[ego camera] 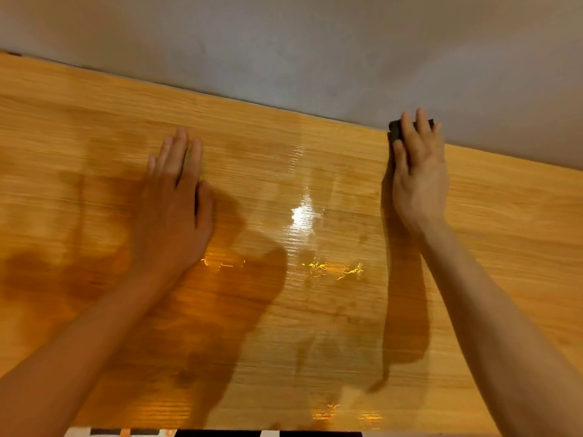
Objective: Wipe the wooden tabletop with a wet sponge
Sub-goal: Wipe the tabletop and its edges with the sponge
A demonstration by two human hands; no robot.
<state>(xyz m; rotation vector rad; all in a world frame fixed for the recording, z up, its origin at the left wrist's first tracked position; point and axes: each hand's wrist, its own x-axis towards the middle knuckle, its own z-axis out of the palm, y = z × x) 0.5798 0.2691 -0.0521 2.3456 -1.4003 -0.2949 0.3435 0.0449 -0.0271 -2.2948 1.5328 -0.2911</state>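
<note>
Right hand (419, 171): fingers laid fairly straight over a dark sponge (396, 130), pressing it flat onto the desk (504, 231) at the far edge, right where the wood meets the grey wall (315, 52). Only the sponge's left end and a corner past the fingertips show; the rest is under the hand. Whether the thumb hooks round its side cannot be told.

Left hand (176, 203): released, palm down, fingers straight and together, resting on the wood well apart from the sponge — it holds nothing and appears to brace the body.

Condition of surface: a wet sheen with bright glare (303, 212) runs down the middle between the two hands, and small glinting streaks lie nearer the front. The strip to the right of the right arm looks duller; judged not yet wiped.

Recommendation for the stroke in hand: keep even downward pressure, draw the sponge from the wall edge toward the front in a straight pass, and overlap the wet band so no dry seam is left. Keep the sponge's edge tight along the wall line without riding up it.

Obstructions: none on the wood itself — only the wall limits the far reach, and the braced left hand covers a patch that will need a pass once lifted. A patterned floor (120, 433) shows below the front edge.
</note>
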